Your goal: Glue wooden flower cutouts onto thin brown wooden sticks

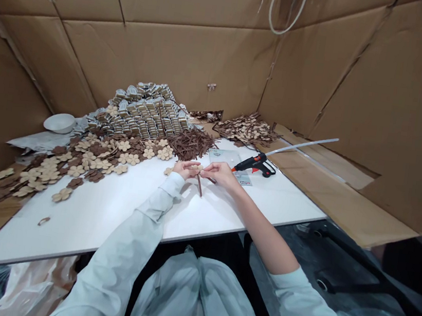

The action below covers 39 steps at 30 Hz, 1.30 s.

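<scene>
Left grip [186, 169]: clamped on wooden flower [196, 167]
Right grip [221, 175]: closed beside flower, hold unclear
Brown stick [199, 185]: tilted below flower
Risk: loose pinch lets stick slip

This is a makeshift craft workshop, a small booth walled and roofed with flattened cardboard [169, 59]. More cardboard lies along the edges of the white bench [81, 229]. A hot glue gun [254, 165] sits on the bench beside a long glue stick [301, 147]. Wooden flower shapes [94, 155] lie in heaps near a mound of brown sticks [191, 144] and a big pile of stacked packets [141, 110]. So many loose parts on a plain work surface mark it as a place for batch handwork.
</scene>
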Each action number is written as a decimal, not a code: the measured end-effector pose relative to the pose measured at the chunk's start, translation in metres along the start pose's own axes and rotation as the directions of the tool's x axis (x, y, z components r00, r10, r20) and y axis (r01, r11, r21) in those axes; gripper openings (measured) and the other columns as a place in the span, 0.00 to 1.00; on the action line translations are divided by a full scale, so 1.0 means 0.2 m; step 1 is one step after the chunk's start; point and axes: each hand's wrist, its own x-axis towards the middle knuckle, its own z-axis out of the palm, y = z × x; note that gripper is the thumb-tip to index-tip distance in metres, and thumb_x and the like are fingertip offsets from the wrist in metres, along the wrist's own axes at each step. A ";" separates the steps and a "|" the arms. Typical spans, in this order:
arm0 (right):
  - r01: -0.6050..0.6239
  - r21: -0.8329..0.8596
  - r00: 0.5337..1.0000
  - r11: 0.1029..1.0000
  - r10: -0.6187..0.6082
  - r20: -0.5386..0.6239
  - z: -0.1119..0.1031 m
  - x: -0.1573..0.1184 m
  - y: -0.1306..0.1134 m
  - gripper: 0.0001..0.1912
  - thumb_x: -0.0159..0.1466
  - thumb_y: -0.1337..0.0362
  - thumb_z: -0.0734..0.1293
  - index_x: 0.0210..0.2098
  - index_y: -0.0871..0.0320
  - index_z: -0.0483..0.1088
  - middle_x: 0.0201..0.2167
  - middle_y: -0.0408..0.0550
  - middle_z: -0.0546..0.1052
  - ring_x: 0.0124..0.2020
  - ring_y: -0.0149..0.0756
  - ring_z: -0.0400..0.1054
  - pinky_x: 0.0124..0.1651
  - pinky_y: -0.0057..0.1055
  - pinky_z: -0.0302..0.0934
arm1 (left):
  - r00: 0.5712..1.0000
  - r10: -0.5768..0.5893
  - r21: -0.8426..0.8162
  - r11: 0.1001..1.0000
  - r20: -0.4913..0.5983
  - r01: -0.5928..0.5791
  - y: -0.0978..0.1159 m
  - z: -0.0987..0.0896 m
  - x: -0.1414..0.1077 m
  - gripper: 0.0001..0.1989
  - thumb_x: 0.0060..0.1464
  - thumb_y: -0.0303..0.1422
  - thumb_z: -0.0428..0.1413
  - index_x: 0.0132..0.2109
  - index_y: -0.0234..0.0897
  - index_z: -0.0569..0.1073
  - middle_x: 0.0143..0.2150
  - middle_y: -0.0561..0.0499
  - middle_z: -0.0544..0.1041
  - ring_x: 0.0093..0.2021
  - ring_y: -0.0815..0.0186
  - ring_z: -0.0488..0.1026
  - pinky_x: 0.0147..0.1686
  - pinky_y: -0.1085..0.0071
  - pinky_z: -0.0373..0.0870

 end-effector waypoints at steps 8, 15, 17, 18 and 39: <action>0.010 0.078 0.999 0.997 -0.008 -0.033 0.01 -0.05 -0.07 0.11 0.40 0.62 0.70 0.20 0.63 0.68 0.18 0.45 0.71 0.20 0.28 0.62 0.24 0.26 0.53 | 0.994 -0.099 -0.077 0.992 0.051 0.102 0.07 0.01 -0.05 0.18 0.32 0.43 0.60 0.30 0.33 0.74 0.28 0.48 0.74 0.31 0.65 0.71 0.37 0.66 0.67; 0.011 0.096 1.000 0.995 -0.009 -0.028 0.01 -0.04 -0.07 0.13 0.39 0.61 0.70 0.21 0.63 0.69 0.17 0.44 0.71 0.20 0.28 0.62 0.25 0.26 0.54 | 0.995 0.068 -0.030 0.997 0.069 -0.067 0.02 0.01 -0.02 0.19 0.22 0.31 0.65 0.29 0.32 0.73 0.26 0.52 0.74 0.29 0.67 0.70 0.38 0.66 0.66; 0.023 0.097 1.000 0.995 -0.021 -0.015 0.02 -0.04 -0.07 0.13 0.39 0.61 0.70 0.21 0.63 0.69 0.18 0.45 0.72 0.21 0.28 0.63 0.26 0.27 0.54 | 0.992 0.101 -0.019 0.995 0.073 -0.100 0.01 0.00 -0.02 0.21 0.22 0.30 0.64 0.32 0.32 0.73 0.27 0.51 0.74 0.29 0.67 0.70 0.38 0.65 0.66; 0.026 0.099 1.000 0.995 -0.025 -0.008 0.02 -0.04 -0.06 0.13 0.39 0.61 0.70 0.21 0.63 0.69 0.19 0.45 0.72 0.22 0.28 0.63 0.27 0.27 0.55 | 0.991 0.103 -0.012 0.995 0.083 -0.103 0.01 0.00 -0.01 0.21 0.22 0.29 0.64 0.32 0.31 0.73 0.27 0.51 0.74 0.29 0.67 0.70 0.38 0.65 0.66; 0.034 0.087 0.999 0.996 -0.031 -0.039 0.00 -0.01 -0.02 0.11 0.40 0.62 0.69 0.21 0.64 0.69 0.18 0.44 0.71 0.19 0.27 0.61 0.23 0.25 0.52 | 0.997 0.083 -0.020 0.996 -0.006 -0.083 -0.01 0.04 -0.02 0.18 0.30 0.32 0.61 0.34 0.31 0.73 0.22 0.53 0.71 0.25 0.69 0.69 0.33 0.66 0.69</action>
